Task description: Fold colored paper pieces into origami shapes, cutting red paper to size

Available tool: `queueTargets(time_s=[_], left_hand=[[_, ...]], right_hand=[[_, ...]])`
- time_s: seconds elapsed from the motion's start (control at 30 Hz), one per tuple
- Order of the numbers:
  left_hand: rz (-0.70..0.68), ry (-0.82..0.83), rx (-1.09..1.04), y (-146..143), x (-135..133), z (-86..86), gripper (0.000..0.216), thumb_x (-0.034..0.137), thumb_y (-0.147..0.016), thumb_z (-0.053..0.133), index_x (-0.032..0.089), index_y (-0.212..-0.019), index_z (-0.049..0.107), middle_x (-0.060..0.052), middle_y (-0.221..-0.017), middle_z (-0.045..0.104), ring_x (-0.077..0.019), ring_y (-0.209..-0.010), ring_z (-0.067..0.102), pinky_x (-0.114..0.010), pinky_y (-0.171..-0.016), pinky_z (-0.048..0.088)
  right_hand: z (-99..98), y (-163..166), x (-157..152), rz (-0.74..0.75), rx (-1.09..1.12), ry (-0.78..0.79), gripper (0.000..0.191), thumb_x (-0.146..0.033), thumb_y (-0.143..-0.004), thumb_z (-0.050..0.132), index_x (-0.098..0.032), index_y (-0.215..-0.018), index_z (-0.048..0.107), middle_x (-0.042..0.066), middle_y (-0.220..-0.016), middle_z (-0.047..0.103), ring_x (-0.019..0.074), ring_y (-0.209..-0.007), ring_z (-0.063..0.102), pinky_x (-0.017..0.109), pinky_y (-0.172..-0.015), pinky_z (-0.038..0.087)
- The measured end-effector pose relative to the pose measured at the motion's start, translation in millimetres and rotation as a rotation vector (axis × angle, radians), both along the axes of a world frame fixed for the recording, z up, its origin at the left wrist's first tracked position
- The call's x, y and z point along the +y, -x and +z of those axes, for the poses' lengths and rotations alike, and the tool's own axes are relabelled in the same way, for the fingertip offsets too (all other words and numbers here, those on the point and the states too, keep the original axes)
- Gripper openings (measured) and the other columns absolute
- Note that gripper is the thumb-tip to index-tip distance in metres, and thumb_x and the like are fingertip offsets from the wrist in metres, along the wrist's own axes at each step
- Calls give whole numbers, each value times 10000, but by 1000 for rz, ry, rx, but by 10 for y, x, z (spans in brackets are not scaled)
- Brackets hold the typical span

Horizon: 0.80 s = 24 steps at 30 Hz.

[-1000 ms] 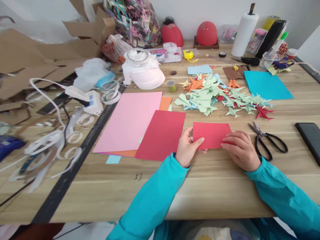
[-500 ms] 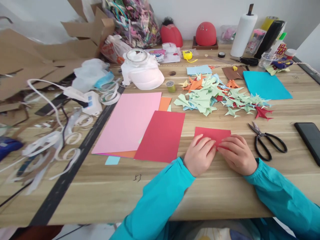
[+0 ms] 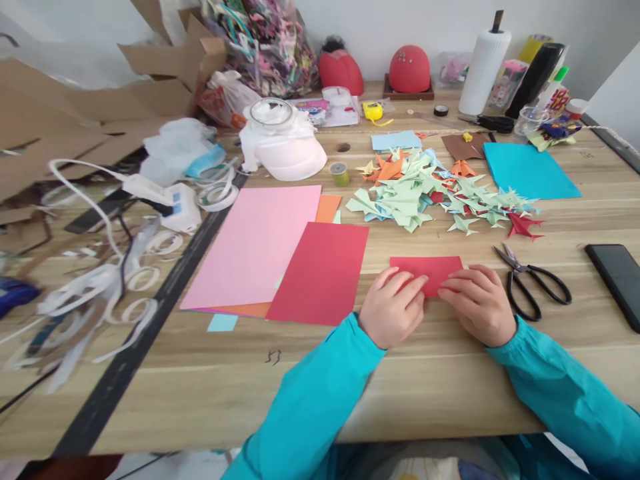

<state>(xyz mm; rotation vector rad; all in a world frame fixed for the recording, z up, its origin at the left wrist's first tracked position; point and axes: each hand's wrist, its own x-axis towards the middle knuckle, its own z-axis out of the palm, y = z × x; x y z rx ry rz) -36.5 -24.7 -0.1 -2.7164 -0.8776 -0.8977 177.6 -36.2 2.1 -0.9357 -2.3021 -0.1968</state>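
Observation:
A small red paper [image 3: 429, 269] lies folded on the wooden table [image 3: 400, 387] in front of me. My left hand [image 3: 393, 309] rests on its near left part, fingers laid over the paper and pressing it down. My right hand [image 3: 477, 303] presses the near right edge with its fingertips bent onto the paper. Both hands touch each other's side over the fold. Only the far strip of the red paper shows beyond my fingers.
Black scissors [image 3: 533, 283] lie right of my right hand, a phone [image 3: 617, 280] further right. Large red [image 3: 320, 273] and pink sheets [image 3: 257, 243] lie to the left. A heap of folded paper shapes [image 3: 430, 193] and a blue sheet [image 3: 530, 171] sit behind. Tape rolls and cardboard crowd the left.
The red paper went from an open square held at its near edge to a narrower folded strip. My left hand moved right onto it, and both hands now press the fold flat.

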Motion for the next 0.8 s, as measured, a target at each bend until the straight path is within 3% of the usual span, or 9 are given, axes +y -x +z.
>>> queueTargets(time_s=[0.2, 0.33, 0.5, 0.63, 0.8], left_hand=[[145, -32, -79, 211, 152, 10, 170, 122, -816, 529, 202, -812, 679, -59, -1094, 710, -238, -934, 611, -455, -872, 442], [245, -123, -148, 253, 166, 35, 140, 127, -806, 548, 175, -845, 674, -113, -1095, 703, -253, -920, 623, -450, -835, 472], [107, -33, -128, 77, 24, -3, 240, 181, -854, 544, 214, -1064, 656, -119, -1196, 661, -256, -1070, 606, -480, -930, 452], [-7, 85, -146, -46, -48, -68, 234, 117, -884, 488, 200, -1005, 670, -85, -1089, 708, -217, -1017, 633, -476, -995, 435], [-34, 95, -113, -89, -75, -87, 250, 102, -888, 463, 187, -981, 679, -86, -1051, 718, -208, -969, 647, -466, -955, 481]], right_hand=[[-13, -168, 132, -153, 145, -28, 240, -99, -822, 596, -265, -968, 692, 28, -890, 730, 209, -885, 626, 377, -793, 453], [-33, -184, 150, -171, 207, -29, 227, -120, -827, 607, -269, -972, 696, 33, -868, 721, 207, -854, 619, 369, -774, 465], [6, -23, 45, 17, 133, 47, 253, -93, -861, 543, -252, -996, 686, 34, -913, 727, 188, -894, 623, 383, -837, 452], [23, 84, -26, 58, 66, 12, 247, -79, -853, 536, -227, -989, 679, 38, -942, 732, 188, -912, 618, 388, -859, 453], [5, 104, -66, 67, -38, -49, 208, -83, -836, 560, -219, -941, 677, 30, -942, 736, 181, -901, 624, 402, -907, 442]])
